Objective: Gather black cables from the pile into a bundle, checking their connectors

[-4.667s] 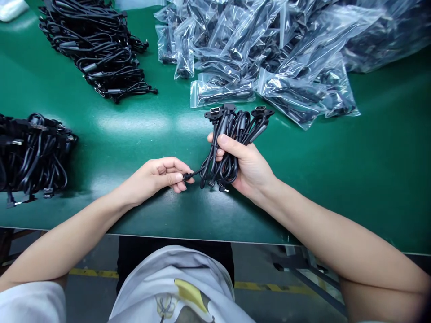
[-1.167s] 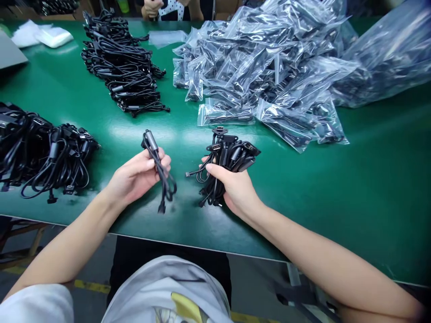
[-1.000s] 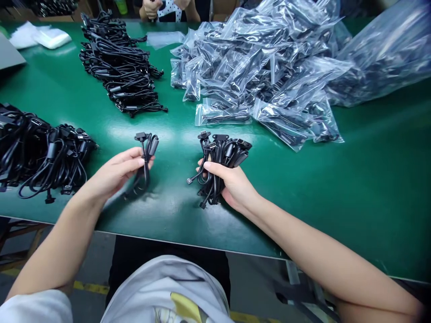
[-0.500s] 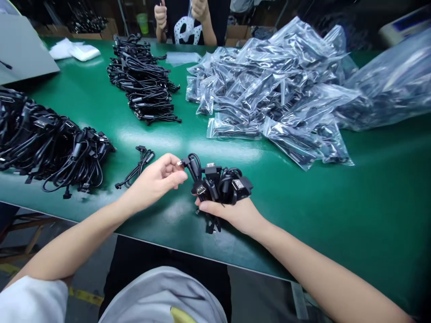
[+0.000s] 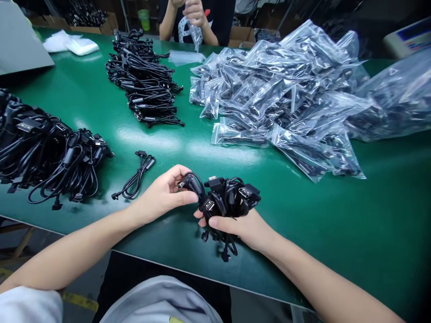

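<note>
My right hand (image 5: pixel 247 226) is wrapped round a bunch of black USB cables (image 5: pixel 232 199), its thumb across the near side. Metal USB plugs point up from the bunch, and small angled connectors dangle below it. On the bunch's left side, my left hand (image 5: pixel 170 193) has its thumb and fingers closed round one bundled USB cable (image 5: pixel 192 185), whose plug shows between them. A single folded cable (image 5: pixel 136 175) lies on the green table (image 5: pixel 303 233), left of my left hand.
A large heap of black cables (image 5: pixel 50 148) lies at the left, with a neat stack of cables (image 5: pixel 148 85) farther back. Zip bags with cables (image 5: pixel 269 89) are piled at the back right. Across the table, a person's hands (image 5: pixel 193 11) hold a clear bag.
The bunch and my hands sit slightly lower and farther right in view. My left fingers have moved from the plug's tip onto the cable. The person opposite has brought both hands together.
</note>
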A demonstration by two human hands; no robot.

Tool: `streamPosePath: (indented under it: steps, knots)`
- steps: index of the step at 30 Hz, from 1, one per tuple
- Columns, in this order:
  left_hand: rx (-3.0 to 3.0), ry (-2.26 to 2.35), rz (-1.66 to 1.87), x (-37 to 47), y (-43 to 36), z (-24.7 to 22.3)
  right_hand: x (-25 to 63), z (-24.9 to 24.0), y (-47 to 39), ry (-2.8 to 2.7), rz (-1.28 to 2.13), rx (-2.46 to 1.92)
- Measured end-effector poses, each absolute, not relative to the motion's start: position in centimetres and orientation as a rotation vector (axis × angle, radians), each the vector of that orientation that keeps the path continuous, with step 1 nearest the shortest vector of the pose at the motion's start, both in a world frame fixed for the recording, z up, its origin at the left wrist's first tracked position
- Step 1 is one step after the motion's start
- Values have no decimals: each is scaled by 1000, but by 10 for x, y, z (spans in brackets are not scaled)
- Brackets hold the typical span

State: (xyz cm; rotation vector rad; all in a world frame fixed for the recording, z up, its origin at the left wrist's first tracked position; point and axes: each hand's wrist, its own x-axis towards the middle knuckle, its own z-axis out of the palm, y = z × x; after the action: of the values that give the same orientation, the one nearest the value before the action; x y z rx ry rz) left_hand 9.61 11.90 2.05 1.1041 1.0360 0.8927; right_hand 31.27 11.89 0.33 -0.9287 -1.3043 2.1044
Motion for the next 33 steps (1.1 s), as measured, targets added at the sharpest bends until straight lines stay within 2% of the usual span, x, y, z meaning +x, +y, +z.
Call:
streamPosePath:
  steps: [4,11,20,33]
  knots:
    - [1078,1155,912,98,118,18,306,-1,117,-1165,2176,-950]
    - [903,1022,1031,98,120,6,298,2,118,-923,2117,-1015]
    - [927,867,1063,97,121,9,299,0,118,-913,2117,-1027]
    - [948,990,1014,96,124,8,298,3,115,-873,2190,-1070]
